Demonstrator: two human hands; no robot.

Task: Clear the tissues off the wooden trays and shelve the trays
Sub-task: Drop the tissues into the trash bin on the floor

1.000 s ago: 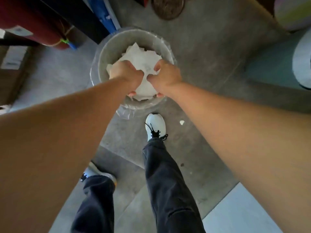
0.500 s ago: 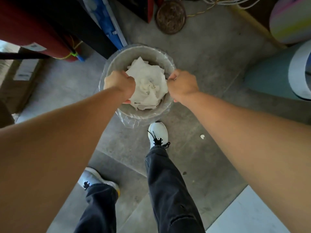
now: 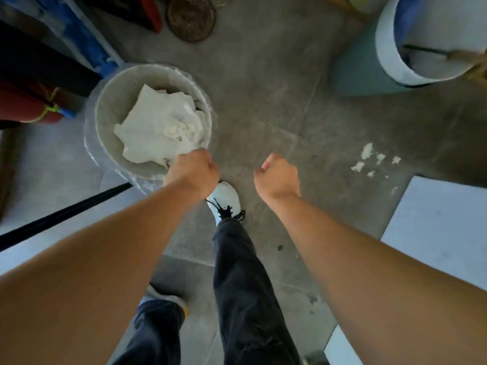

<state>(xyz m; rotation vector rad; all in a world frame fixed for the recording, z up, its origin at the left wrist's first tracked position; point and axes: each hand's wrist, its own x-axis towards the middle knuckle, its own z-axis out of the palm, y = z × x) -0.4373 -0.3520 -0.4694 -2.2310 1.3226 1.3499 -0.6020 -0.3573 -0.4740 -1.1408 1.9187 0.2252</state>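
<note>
Both fists curled shut and empty: left hand (image 3: 193,175) at the near rim of the bin (image 3: 110,101), right hand (image 3: 276,176) apart from it, over bare concrete floor (image 3: 263,101). Crumpled white tissues (image 3: 160,127) heaped inside the plastic-lined bin, well below its rim. No contact seen between either hand and the wad. White shoe (image 3: 225,197) planted just beside the bin, under the left wrist. Pale flecks (image 3: 374,160) scattered on the floor further right. Trays out of view
</note>
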